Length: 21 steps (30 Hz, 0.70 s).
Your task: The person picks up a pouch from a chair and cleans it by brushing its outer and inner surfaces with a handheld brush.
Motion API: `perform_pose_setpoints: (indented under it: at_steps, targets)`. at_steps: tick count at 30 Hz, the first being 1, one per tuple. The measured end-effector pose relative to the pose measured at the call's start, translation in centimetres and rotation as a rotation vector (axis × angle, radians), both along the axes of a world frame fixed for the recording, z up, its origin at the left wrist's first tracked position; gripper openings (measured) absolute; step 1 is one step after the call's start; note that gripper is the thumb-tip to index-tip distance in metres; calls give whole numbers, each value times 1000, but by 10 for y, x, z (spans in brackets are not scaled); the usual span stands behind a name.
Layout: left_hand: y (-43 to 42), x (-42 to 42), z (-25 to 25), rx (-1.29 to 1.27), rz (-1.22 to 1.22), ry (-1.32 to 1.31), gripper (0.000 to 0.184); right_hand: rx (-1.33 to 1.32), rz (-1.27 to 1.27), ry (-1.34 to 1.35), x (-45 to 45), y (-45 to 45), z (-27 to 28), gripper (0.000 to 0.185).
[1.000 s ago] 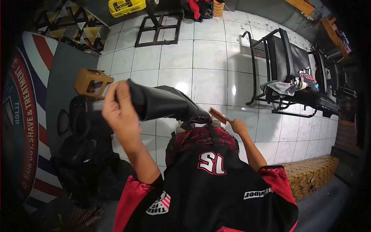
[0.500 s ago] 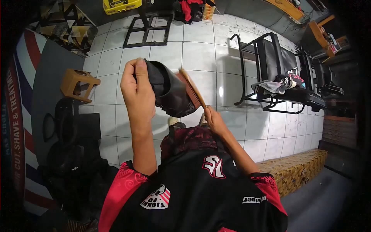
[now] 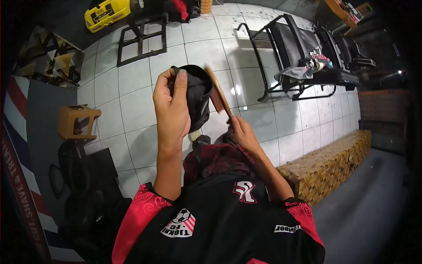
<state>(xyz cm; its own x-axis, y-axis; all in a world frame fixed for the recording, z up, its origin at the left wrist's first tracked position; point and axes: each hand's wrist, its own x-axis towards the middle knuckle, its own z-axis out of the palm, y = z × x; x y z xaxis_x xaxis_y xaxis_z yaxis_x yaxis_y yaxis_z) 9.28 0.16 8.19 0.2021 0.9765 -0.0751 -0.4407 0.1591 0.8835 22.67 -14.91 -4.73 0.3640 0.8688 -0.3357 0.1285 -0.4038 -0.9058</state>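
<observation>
My left hand (image 3: 172, 99) is closed, thumb on top, around the rim of a black open-topped pouch (image 3: 198, 105), whose exact kind I cannot make out. Its round mouth tilts up toward me, and the inside is dark. In my right hand (image 3: 244, 134) is the lower end of a wooden-handled brush (image 3: 218, 88) with reddish-brown bristles. The brush stands nearly upright along the pouch's right side, bristles facing left toward it. Whether they touch the pouch is hard to tell.
Black-framed chairs (image 3: 288, 48) stand at the upper right, with a grey cloth (image 3: 295, 72) on one. A brown stool (image 3: 72, 123) is on the left, and a black metal frame (image 3: 141, 42) lies on the tiles. A patterned ledge (image 3: 327, 165) runs at lower right.
The pouch has turned so its mouth faces me more and its side shows less. The brush has become more upright and moved slightly left. My view has shifted and rotated.
</observation>
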Motion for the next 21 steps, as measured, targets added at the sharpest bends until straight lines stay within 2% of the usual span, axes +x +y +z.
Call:
perform_pose_setpoints:
  at_steps: [1,3,5,8,9,11,13,17,19,21]
  targets:
    - [-2,2,-1,-30,-11,-49,18,47,-56,257,-11,7,26,31]
    - [-3,2,0,-26,-79,-102,20,137,-57,248,-26,12,59,28]
    - [-4,9,1,-90,-73,-158,20,245,-49,230,-30,15,62,25]
    - [2,10,4,-181,-111,-233,22,211,47,-305,-24,13,20,16]
    - [6,7,1,-256,-153,-281,23,124,82,-292,-12,8,-19,18]
    - [12,10,-1,-279,-193,-297,23,-229,248,-538,20,-10,-91,25]
    - [13,18,-6,-335,-180,-314,25,-406,282,-652,46,-30,-124,31]
    - [17,37,-11,-354,-189,-429,22,-442,435,-636,93,-52,-137,36]
    - [16,48,-8,-335,-139,-398,21,-448,310,-493,101,-44,-124,37]
    - [16,63,-4,-415,-66,-358,20,-158,71,-523,99,-26,-103,35]
